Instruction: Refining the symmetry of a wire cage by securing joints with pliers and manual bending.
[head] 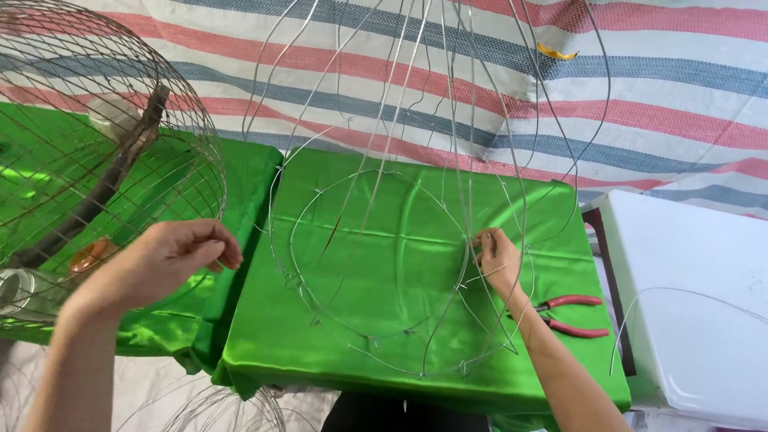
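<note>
A half-built wire frame [376, 264] of thin silver rings and tall curved ribs stands on a table draped in shiny green cloth [400, 216]. My right hand [498, 258] pinches a wire at the frame's right side, fingers closed on it where ribs cross the rings. My left hand [172, 256] hovers at the left with fingers curled, just in front of a finished round wire cage [96, 136]; whether it grips a cage wire is hard to tell.
Red-handled pliers [572, 314] lie on the green cloth by my right forearm. The round cage holds a wooden perch [120, 172] and an orange dish [90, 254]. A white box [688, 296] stands at right. Loose wire coils [224, 408] lie below. A striped tarp [640, 88] covers the ground.
</note>
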